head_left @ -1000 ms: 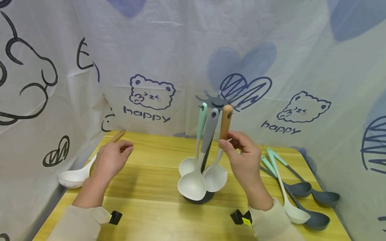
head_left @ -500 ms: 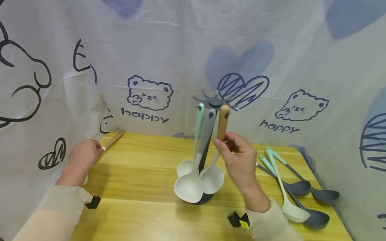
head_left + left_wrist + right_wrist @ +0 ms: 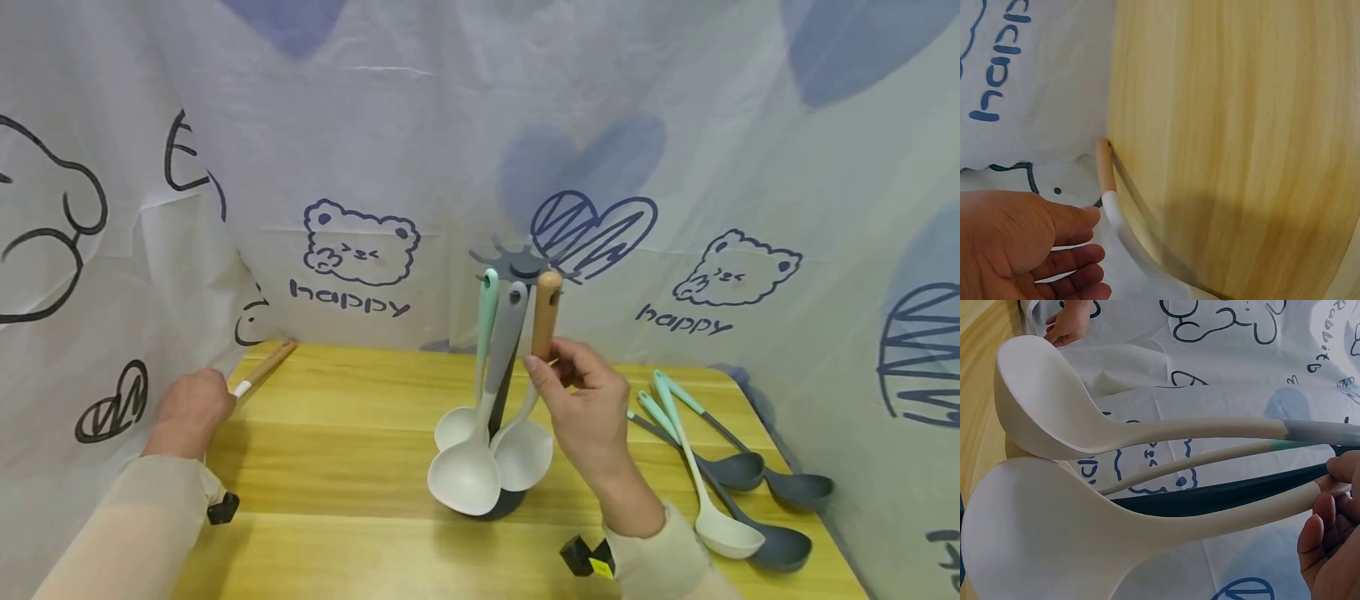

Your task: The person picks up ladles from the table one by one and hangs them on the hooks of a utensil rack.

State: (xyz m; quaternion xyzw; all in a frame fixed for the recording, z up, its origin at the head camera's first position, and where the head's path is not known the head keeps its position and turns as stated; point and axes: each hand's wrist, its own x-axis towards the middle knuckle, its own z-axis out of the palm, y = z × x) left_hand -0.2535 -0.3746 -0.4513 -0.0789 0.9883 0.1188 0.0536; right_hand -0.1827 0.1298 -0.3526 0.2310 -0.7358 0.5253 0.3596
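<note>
My left hand (image 3: 191,408) is at the table's left edge, beside a white ladle with a wooden handle (image 3: 270,364). In the left wrist view its loosely bent fingers lie just left of the ladle's white neck (image 3: 1124,228), with a gap between. Hand and forearm hide that ladle's bowl in the head view. My right hand (image 3: 588,404) pinches a second wooden-handled white ladle (image 3: 546,312) low on its handle. That ladle hangs on a dark utensil stand (image 3: 522,262), alongside a grey-handled white ladle (image 3: 504,333) and a mint-handled one (image 3: 487,312).
Several mint-handled ladles lie on the table's right side, with a white one (image 3: 723,533) across dark grey ones (image 3: 798,490). The wood-grain table (image 3: 322,467) is backed and flanked by a printed white cloth (image 3: 420,150).
My left hand has moved left to the ladle at the table's left edge, and now covers its bowl. My right hand keeps its pinch on the hanging ladle. The head view has shifted slightly.
</note>
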